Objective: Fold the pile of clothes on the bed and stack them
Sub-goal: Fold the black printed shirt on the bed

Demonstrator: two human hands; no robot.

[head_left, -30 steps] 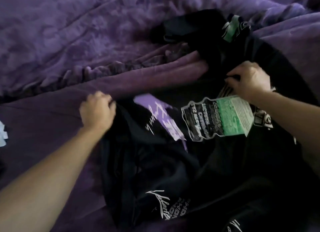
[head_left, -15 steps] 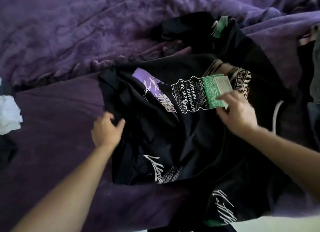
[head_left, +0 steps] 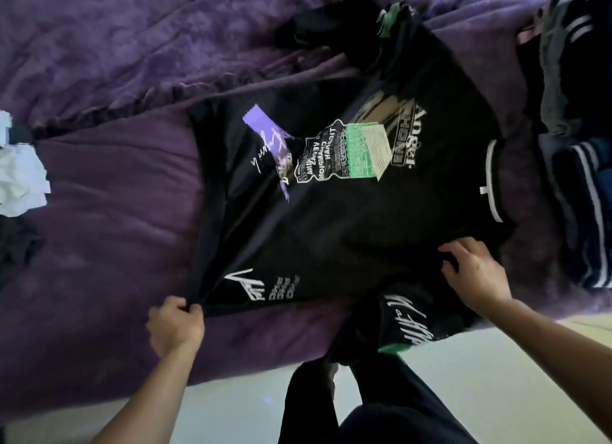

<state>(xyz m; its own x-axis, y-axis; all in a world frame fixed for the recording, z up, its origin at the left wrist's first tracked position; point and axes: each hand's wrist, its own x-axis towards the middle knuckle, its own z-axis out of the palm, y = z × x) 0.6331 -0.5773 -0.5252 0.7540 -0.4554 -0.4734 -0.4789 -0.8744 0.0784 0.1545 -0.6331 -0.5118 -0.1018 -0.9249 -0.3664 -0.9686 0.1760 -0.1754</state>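
Note:
A black T-shirt [head_left: 331,218] with purple, green and white prints lies spread flat on the purple bed [head_left: 109,231], its collar to the right. My left hand [head_left: 175,326] pinches the shirt's near left hem corner. My right hand [head_left: 473,275] rests on the shirt near its right shoulder, fingers curled onto the fabric. One sleeve hangs over the bed's near edge.
More dark clothes [head_left: 576,139] with white stripes lie piled at the right. A white garment [head_left: 20,179] and a dark one [head_left: 16,245] lie at the left edge. A black garment [head_left: 334,30] sits beyond the shirt. The pale floor [head_left: 231,407] shows below.
The crumpled shirt has been pulled toward me and spread flat. Both hands moved from its far side to its near edge, the left now pinching the hem corner.

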